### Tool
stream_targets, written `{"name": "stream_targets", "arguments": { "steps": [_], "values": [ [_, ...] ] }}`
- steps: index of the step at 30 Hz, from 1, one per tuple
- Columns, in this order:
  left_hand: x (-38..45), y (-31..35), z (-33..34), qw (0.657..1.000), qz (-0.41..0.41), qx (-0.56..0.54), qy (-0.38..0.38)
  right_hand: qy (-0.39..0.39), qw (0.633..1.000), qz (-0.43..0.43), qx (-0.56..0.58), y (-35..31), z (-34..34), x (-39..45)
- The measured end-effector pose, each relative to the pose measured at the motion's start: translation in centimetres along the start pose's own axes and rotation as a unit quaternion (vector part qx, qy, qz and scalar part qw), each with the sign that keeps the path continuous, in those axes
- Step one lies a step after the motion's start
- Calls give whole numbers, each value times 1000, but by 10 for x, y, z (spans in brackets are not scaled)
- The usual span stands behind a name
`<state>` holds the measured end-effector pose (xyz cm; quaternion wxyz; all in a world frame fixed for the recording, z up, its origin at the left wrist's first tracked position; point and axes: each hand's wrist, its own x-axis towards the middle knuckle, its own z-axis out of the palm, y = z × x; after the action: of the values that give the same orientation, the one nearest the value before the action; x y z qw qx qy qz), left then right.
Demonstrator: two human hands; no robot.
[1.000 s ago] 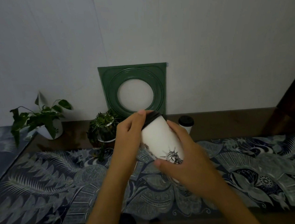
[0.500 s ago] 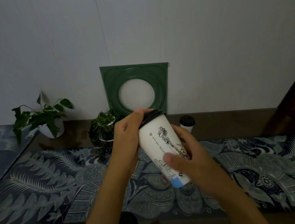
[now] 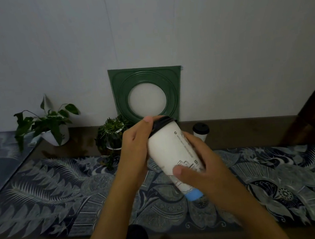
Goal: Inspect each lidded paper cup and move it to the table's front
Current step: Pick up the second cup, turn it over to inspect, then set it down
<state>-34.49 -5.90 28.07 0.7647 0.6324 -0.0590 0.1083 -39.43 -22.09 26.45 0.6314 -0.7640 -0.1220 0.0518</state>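
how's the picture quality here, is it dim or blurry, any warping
Head view: dim, flat light with no glare; the cup is sharp enough to see print but too small to read; the dark lid blends into the left hand; wide-angle lens bows the table edge; the right hand looks slightly soft.

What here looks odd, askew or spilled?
Only the held cup is askew: both hands tilt it above the runner, left hand at its black lid, right hand around its lower body. No spill or damage shows. The second cup stands upright.
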Motion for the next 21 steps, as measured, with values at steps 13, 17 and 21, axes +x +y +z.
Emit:
{"name": "stream_targets", "arguments": {
  "steps": [13,17,21],
  "values": [
    [0,3,3,999,-26,-12,40,17,999,-20,-23,1,1,2],
    [-1,5,6,998,-7,8,59,66,944,-72,-316,2,11,-1],
    [-3,6,6,999,-1,11,44,82,921,-101,-368,3,15,-6]
  ]
}}
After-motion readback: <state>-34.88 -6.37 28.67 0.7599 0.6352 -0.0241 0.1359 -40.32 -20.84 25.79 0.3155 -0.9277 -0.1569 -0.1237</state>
